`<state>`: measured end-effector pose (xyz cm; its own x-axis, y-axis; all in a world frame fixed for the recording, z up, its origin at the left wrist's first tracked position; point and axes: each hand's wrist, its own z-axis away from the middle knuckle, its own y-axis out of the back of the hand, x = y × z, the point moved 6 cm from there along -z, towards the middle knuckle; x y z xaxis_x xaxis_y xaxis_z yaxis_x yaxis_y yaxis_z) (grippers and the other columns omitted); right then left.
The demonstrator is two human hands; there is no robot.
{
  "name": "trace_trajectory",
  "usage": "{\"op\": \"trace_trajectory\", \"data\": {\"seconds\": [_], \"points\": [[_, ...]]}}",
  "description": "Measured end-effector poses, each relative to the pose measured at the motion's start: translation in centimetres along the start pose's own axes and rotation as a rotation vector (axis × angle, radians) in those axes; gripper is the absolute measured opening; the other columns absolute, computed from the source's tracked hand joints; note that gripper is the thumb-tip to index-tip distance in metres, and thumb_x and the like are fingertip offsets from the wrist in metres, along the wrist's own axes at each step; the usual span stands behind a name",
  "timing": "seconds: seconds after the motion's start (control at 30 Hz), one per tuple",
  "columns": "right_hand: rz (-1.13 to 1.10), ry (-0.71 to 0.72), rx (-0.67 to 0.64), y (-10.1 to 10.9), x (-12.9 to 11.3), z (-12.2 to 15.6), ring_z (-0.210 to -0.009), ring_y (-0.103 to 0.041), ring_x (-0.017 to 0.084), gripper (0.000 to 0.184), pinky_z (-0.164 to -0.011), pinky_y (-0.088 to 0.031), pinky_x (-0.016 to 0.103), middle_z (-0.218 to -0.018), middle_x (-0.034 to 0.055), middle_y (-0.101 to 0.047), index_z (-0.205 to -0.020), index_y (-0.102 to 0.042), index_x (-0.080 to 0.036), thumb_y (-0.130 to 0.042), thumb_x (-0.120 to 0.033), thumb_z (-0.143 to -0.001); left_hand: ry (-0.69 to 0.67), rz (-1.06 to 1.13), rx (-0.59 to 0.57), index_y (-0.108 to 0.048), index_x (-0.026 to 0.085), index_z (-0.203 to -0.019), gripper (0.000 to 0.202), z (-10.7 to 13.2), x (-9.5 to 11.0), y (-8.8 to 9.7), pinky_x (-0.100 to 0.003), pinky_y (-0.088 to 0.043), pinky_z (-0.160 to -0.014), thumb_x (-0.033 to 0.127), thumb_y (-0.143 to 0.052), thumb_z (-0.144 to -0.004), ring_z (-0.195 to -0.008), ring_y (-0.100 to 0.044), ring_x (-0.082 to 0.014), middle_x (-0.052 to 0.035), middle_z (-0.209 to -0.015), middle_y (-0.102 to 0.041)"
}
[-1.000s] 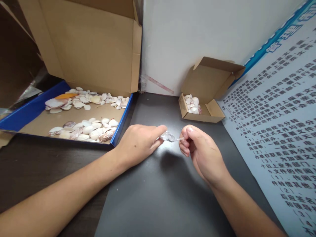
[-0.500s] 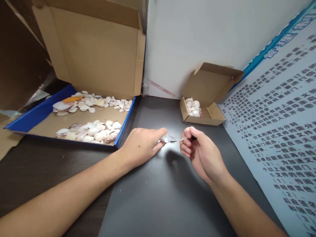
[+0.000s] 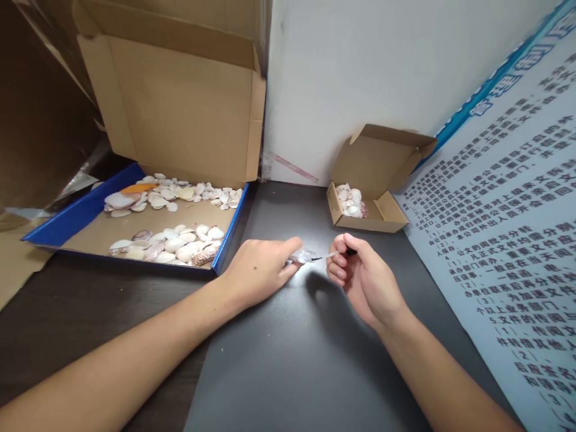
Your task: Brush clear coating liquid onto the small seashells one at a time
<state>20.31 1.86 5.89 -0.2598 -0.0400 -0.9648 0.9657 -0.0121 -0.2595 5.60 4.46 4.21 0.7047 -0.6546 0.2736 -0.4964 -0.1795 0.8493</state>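
My left hand (image 3: pixel 263 270) is closed around a small clear, shiny bottle (image 3: pixel 304 255), whose open end points right; the rest of it is hidden by my fingers. My right hand (image 3: pixel 362 273) pinches the black cap (image 3: pixel 351 250) of a thin applicator brush between thumb and fingers. The brush's pale stem (image 3: pixel 330 255) reaches left, and its dark tip (image 3: pixel 317 258) is at the mouth of the bottle. Both hands are held over the dark grey mat (image 3: pixel 270 372), with a shadow beneath the right one.
To the left, an open blue-sided cardboard box (image 3: pixel 230 231) holds many seashells (image 3: pixel 180 243) in two groups, plus an orange piece (image 3: pixel 137 188). Behind my right hand stands a small open cardboard box (image 3: pixel 371 223) with white shells (image 3: pixel 351 201). A printed board (image 3: pixel 504 240) leans along the right.
The brush's dark tip shows more clearly at the bottle mouth, and the stem has shifted slightly. The whole view has tilted a little; both hands keep their holds.
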Motion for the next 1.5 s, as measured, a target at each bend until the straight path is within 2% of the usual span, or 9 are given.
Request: {"op": "trace_trajectory", "data": {"seconds": [0.27, 0.4, 0.5, 0.83, 1.0, 1.27, 1.5], "points": [[-0.114, -0.057, -0.027, 0.3, 0.2, -0.7, -0.048, -0.031, 0.008, 0.029, -0.043, -0.028, 0.019, -0.058, -0.0061, -0.034, -0.066, -0.045, -0.019, -0.067, -0.033, -0.077, 0.051, 0.114, -0.007, -0.063, 0.025, -0.102, 0.017, 0.0, -0.1, 0.0, -0.025, -0.035, -0.058, 0.031, -0.055, -0.089, -0.069, -0.066, -0.0184, 0.0000, -0.077, -0.072], [-0.118, -0.047, -0.040, 0.4, 0.1, -0.9, -0.048, -0.030, 0.008, 0.029, -0.043, -0.028, 0.019, -0.058, -0.0059, -0.033, -0.065, -0.044, -0.019, -0.066, -0.033, -0.077, 0.119, 0.307, 0.019, -0.062, 0.023, -0.088, 0.022, -0.1, -0.9, -0.2, -0.024, -0.031, -0.053, 0.045, -0.056, -0.089, -0.055, -0.052, -0.0136, 0.0054, -0.059, -0.057], [-0.098, -0.034, -0.042, 0.5, 0.1, -0.9, -0.048, -0.030, 0.008, 0.030, -0.043, -0.028, 0.019, -0.058, -0.0061, -0.033, -0.065, -0.043, -0.020, -0.066, -0.033, -0.076, 0.127, 0.391, 0.052, -0.058, 0.021, -0.078, 0.028, -0.2, -1.3, -0.2, -0.024, -0.029, -0.052, 0.047, -0.057, -0.088, -0.053, -0.045, -0.0120, 0.0062, -0.055, -0.048], [-0.107, -0.037, -0.043, 0.4, 0.1, -0.8, -0.048, -0.030, 0.008, 0.029, -0.043, -0.029, 0.019, -0.058, -0.0062, -0.032, -0.065, -0.043, -0.019, -0.066, -0.033, -0.077, 0.072, 0.376, 0.088, -0.061, 0.023, -0.092, 0.022, 0.1, -0.4, 0.7, -0.024, -0.035, -0.060, 0.044, -0.057, -0.090, -0.061, -0.052, -0.0124, 0.0043, -0.069, -0.061], [-0.140, -0.020, -0.022, 1.0, 0.2, -1.3, -0.047, -0.029, 0.008, 0.028, -0.042, -0.029, 0.018, -0.058, -0.0058, -0.031, -0.064, -0.044, -0.018, -0.064, -0.031, -0.079, 0.102, 0.358, 0.115, -0.055, 0.022, -0.078, 0.026, 0.2, -0.5, 1.0, -0.024, -0.030, -0.054, 0.046, -0.060, -0.087, -0.053, -0.046, -0.0118, 0.0064, -0.057, -0.050], [-0.131, -0.041, -0.021, 1.1, 1.0, -1.6, -0.048, -0.030, 0.009, 0.027, -0.041, -0.033, 0.018, -0.058, -0.0049, -0.033, -0.063, -0.047, -0.018, -0.064, -0.029, -0.081, 0.187, 0.371, 0.125, -0.046, 0.023, -0.075, 0.030, 0.6, -0.4, 1.9, -0.026, -0.022, -0.053, 0.046, -0.061, -0.086, -0.050, -0.037, -0.0118, 0.0075, -0.053, -0.040], [-0.108, -0.043, -0.014, 1.1, 1.0, -1.6, -0.047, -0.031, 0.008, 0.026, -0.041, -0.034, 0.018, -0.057, -0.0047, -0.033, -0.063, -0.047, -0.018, -0.067, -0.027, -0.077, 0.251, 0.563, 0.147, -0.032, 0.022, -0.070, 0.041, 0.7, -0.8, 1.7, -0.027, -0.019, -0.053, 0.043, -0.064, -0.083, -0.050, -0.029, -0.0101, 0.0089, -0.053, -0.032]]}}
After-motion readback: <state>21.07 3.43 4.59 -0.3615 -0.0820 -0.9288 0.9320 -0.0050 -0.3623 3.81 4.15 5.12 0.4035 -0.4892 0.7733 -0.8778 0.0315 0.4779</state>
